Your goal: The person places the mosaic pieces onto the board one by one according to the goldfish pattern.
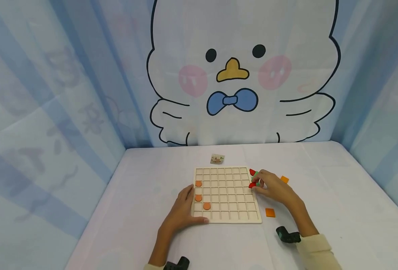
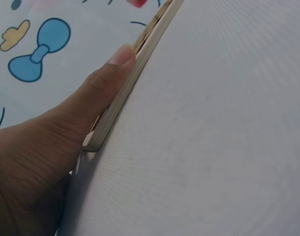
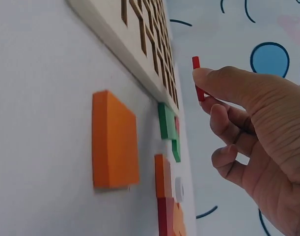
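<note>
The thumb and index finger of the right hand (image 1: 274,186) are closing together on a thin red piece (image 3: 200,93), pinching it edge-on, while the other fingers are curling loosely toward the palm. In the head view, this pinch is hovering at the right edge of the wooden grid board (image 1: 234,223); the right wrist view is showing the red piece held up off the table. The left hand (image 1: 182,210) is spreading wide at the board's near-left corner: its thumb is lying over the near edge and its straight fingers are resting along the left side, holding no loose piece.

On the board, three orange discs (image 1: 207,206) are sitting in cells, two in the leftmost column and one in the next. Just beyond the right hand's fingertips, green pieces (image 3: 167,120) and another red piece (image 1: 252,171) are lying beside the board. An orange square tile (image 1: 270,212) is resting near its lower right side, and an orange piece (image 1: 284,179) is showing behind the right hand. A small patterned card (image 1: 217,159) is lying past the far edge. Farther back, a cartoon bird backdrop (image 1: 232,127) is hanging behind the white-covered table (image 1: 117,225).
</note>
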Demonstrator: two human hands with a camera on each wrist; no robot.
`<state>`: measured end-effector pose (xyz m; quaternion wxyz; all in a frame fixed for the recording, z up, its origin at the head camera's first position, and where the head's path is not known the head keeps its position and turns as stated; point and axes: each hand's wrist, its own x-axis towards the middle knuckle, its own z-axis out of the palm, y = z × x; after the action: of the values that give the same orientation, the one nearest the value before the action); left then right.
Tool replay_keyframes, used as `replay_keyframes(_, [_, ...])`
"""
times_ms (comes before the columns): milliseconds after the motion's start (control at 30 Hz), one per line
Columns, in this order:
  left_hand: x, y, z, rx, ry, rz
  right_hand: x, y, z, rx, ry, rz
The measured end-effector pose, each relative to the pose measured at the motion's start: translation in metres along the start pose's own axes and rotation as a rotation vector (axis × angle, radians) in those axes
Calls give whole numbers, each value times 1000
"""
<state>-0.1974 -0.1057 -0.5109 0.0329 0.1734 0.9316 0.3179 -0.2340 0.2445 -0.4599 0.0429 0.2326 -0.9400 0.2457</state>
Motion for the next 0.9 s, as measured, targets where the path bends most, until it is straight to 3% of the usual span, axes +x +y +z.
replay_keyframes(133, [1, -1, 0, 2, -6, 1, 11, -8, 6, 5, -3, -59])
replay_keyframes(767, [1, -1, 0, 22, -10, 5, 53, -38, 43, 82, -36, -100])
replay_keyframes(900, [1, -1, 0, 29, -8, 9, 62, -44, 52, 72, -36, -141])
